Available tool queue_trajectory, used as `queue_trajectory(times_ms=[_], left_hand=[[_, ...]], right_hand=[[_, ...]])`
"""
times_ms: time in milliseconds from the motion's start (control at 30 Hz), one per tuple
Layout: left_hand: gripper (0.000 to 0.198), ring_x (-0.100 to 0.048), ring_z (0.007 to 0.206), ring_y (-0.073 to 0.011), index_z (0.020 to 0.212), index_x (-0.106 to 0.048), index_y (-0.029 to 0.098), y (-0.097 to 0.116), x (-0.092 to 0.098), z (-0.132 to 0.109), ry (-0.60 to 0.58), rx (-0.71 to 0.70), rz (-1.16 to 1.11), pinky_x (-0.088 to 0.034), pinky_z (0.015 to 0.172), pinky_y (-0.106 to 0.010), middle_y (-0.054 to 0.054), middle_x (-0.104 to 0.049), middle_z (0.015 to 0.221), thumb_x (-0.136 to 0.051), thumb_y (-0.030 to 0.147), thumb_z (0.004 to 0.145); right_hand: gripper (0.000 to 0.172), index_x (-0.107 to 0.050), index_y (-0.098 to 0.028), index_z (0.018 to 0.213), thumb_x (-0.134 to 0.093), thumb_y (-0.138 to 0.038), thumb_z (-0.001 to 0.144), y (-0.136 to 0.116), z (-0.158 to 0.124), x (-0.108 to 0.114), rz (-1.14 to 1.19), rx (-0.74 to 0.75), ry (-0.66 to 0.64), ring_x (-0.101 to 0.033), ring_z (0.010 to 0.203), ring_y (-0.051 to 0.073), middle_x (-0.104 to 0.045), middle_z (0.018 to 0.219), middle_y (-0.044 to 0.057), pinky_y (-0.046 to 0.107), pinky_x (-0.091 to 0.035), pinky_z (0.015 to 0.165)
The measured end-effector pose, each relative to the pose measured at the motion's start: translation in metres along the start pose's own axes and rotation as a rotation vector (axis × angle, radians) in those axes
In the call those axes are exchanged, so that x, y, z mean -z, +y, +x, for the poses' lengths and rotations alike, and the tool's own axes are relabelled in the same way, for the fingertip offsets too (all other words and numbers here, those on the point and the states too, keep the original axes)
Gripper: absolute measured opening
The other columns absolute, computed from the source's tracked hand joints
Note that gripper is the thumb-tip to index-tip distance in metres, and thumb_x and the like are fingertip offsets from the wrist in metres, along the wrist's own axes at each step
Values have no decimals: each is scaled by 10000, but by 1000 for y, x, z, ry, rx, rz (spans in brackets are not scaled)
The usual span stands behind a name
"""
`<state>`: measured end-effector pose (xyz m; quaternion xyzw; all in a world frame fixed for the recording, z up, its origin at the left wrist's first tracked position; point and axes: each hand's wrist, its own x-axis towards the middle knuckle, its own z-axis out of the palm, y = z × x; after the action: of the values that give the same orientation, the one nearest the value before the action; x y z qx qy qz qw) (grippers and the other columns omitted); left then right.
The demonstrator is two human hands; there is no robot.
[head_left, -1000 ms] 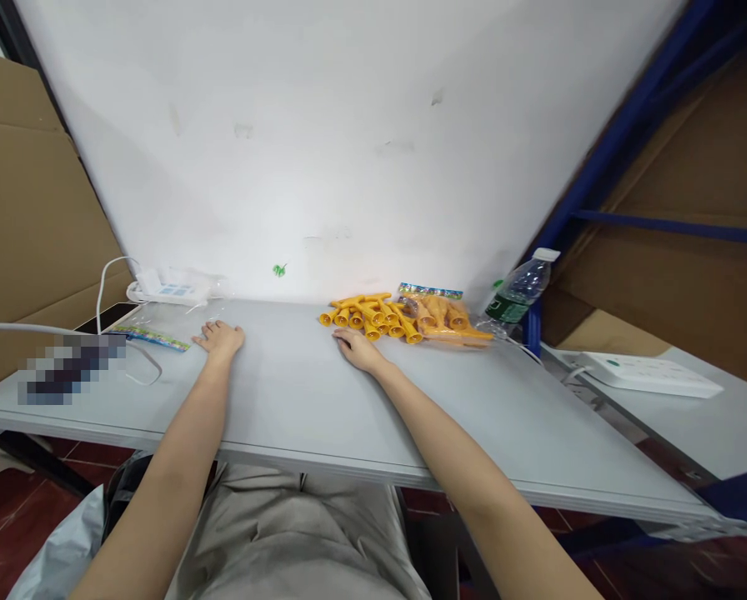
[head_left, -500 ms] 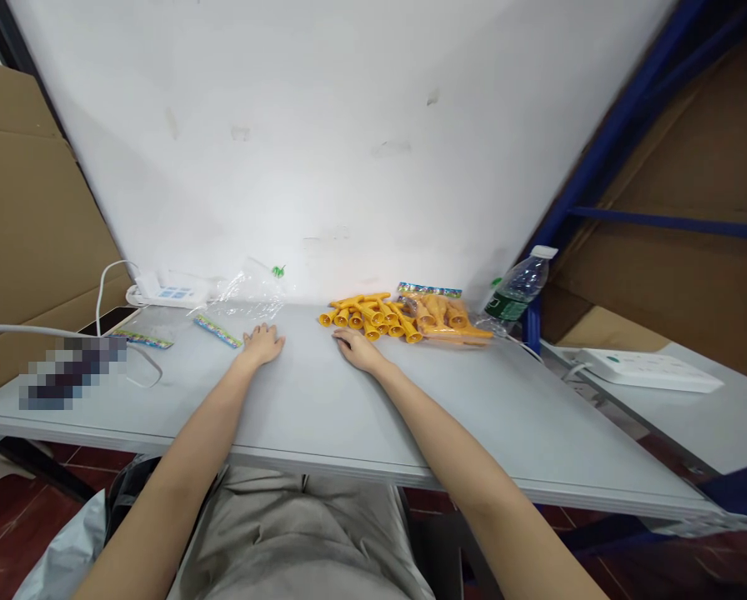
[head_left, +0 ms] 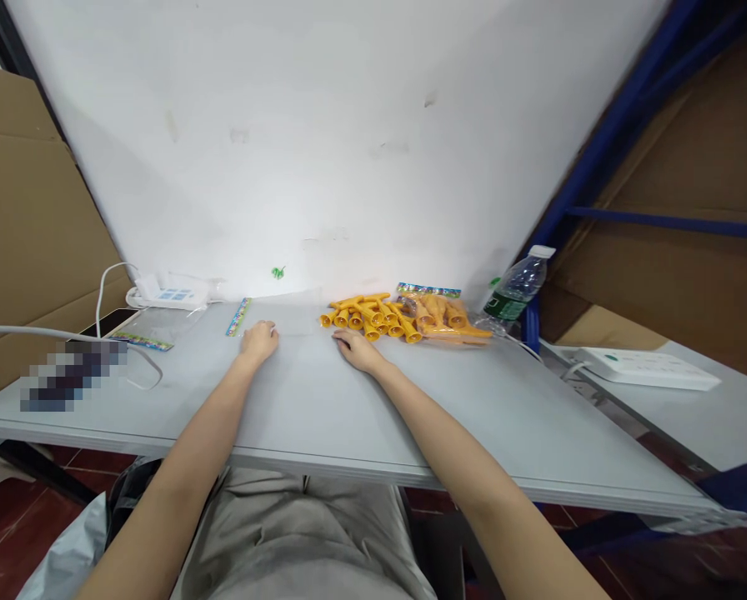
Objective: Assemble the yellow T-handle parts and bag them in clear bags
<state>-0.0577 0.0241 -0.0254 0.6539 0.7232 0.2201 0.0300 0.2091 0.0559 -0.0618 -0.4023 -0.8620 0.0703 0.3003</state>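
Observation:
A clear plastic bag lies flat on the grey table, its colourful header strip at the left end. My left hand is at the bag's near edge, fingers bent; whether they pinch the film is too small to tell. My right hand rests on the table with its fingers apart and nothing in it, just in front of a pile of yellow horn-shaped pieces. Right of the pile lies a clear bag filled with similar yellow pieces, its colourful strip at the top.
At the right stands a tilted plastic bottle. A white power strip, a phone, cables and another clear bag with a colourful strip lie at the left. A white wall rises behind the table.
The clear bag has swung from the left of my left hand to behind and right of it and now lies flatter. My left hand's fingers have drawn in. My right hand has barely moved.

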Motion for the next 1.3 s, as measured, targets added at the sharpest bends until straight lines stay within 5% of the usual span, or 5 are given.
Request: queue_trajectory(times_ms=[267, 467, 767, 1033, 1300], left_hand=[[369, -634, 1074, -265, 1177, -658, 194, 0, 1, -2, -3, 20, 24, -480, 876, -325, -122, -660, 1187, -433, 254, 892], [384, -629, 1077, -273, 1214, -639, 174, -2, 3, 0, -15, 23, -6, -476, 892, -337, -139, -633, 1199, -445, 242, 889], [382, -555, 1186, -250, 1190, -639, 121, -3, 3, 1, -100, -7, 131, -420, 1006, -307, -152, -593, 1234, -409, 231, 906], [406, -537, 1199, -253, 1201, -632, 120, -1, 6, -1, -119, 23, 170, -420, 1003, -314, -151, -578, 1253, -381, 231, 901], [415, -532, 1214, -262, 1214, -626, 130, 0, 8, -3, -135, 47, 153, -430, 997, -336, -153, -566, 1293, -406, 233, 877]], right_hand=[[389, -639, -177, 1180, -440, -89, 857, -12, 2, 4, -129, 30, 32, -570, 1162, 263, -622, 1257, 135, 439, -462, 998], [419, -592, -138, 1246, -449, -95, 855, -27, 19, -1, -275, -14, 76, -451, 1299, 307, -561, 1348, 183, 501, -292, 1115], [515, -419, -125, 1425, -365, -197, 918, -41, 42, -9, -490, -206, -79, -398, 1332, 327, -468, 1462, 187, 610, -212, 1083], [339, -575, -169, 1218, -408, -278, 944, -46, 35, -2, -459, -156, -25, -470, 1202, 302, -607, 1289, 163, 607, -154, 1091], [287, -641, -156, 1099, -416, -195, 925, -59, 24, 8, -509, -165, 6, -472, 1154, 300, -622, 1222, 174, 492, -274, 980]])
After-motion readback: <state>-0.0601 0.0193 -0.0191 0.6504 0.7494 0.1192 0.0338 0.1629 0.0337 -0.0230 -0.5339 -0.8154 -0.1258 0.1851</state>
